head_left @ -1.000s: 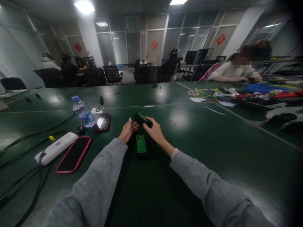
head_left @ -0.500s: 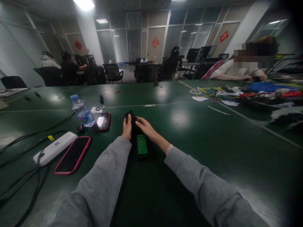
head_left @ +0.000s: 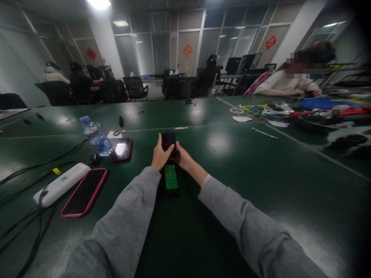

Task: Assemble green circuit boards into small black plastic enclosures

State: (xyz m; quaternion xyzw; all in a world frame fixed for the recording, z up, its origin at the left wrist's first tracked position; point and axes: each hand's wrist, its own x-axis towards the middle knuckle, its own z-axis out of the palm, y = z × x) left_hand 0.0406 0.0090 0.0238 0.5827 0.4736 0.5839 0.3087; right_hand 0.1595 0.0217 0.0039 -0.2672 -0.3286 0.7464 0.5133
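Between my two hands is a black box-like case (head_left: 169, 139), held above the green table. My left hand (head_left: 161, 154) grips its left side, thumb laid across the near face. On the right side, my right hand (head_left: 183, 157) has its fingers closed round the lower edge, partly hidden behind the case. Just below my hands, a green circuit board (head_left: 171, 177) lies in a dark housing on the table. What the case contains, if anything, I cannot see.
To the left are a water bottle (head_left: 97, 137), a phone (head_left: 122, 149), a pink-edged phone (head_left: 84, 193), a white power bank (head_left: 62, 184) and black cables (head_left: 40, 227). A wrench (head_left: 264, 133) lies right, before piled wires (head_left: 272, 110). A person (head_left: 285, 83) sits beyond.
The black case has turned from tilted to more upright and moved slightly right. My left thumb now crosses its face, and my right hand has shifted lower along it. The view has shifted slightly.
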